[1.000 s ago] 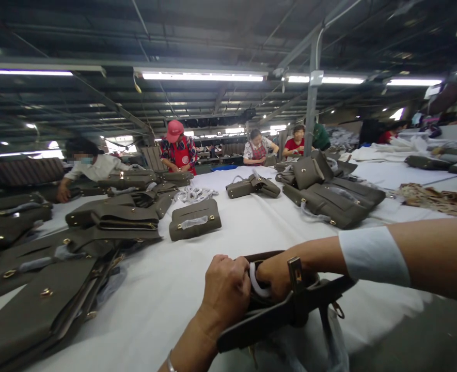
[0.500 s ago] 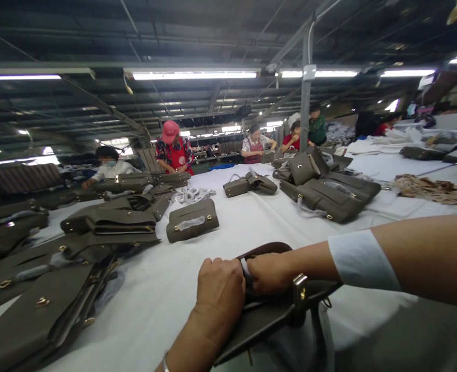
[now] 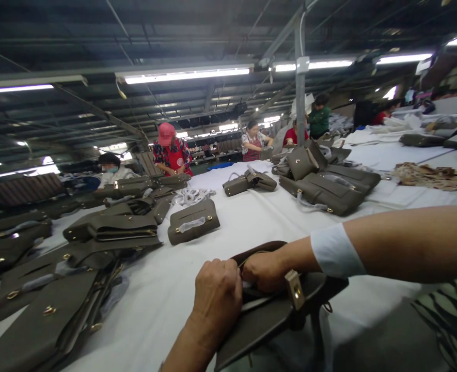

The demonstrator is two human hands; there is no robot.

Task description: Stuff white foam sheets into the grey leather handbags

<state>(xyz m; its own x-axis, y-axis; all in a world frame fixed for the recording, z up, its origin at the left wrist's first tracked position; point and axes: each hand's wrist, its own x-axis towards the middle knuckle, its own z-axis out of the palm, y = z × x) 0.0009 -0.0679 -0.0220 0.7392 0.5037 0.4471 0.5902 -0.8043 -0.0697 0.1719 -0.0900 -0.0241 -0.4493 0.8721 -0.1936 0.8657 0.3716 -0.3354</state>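
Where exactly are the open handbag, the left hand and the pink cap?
Open handbag (image 3: 259, 325): head view, outer panel.
Left hand (image 3: 217, 290): head view, back of hand.
Pink cap (image 3: 166, 132): head view, crown.

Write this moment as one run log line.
left hand: grips bag edge | right hand: inside open bag | beside: closed bag on white table

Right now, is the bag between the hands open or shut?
Open: the right hand reaches into the bag, and the left hand grips its edge.
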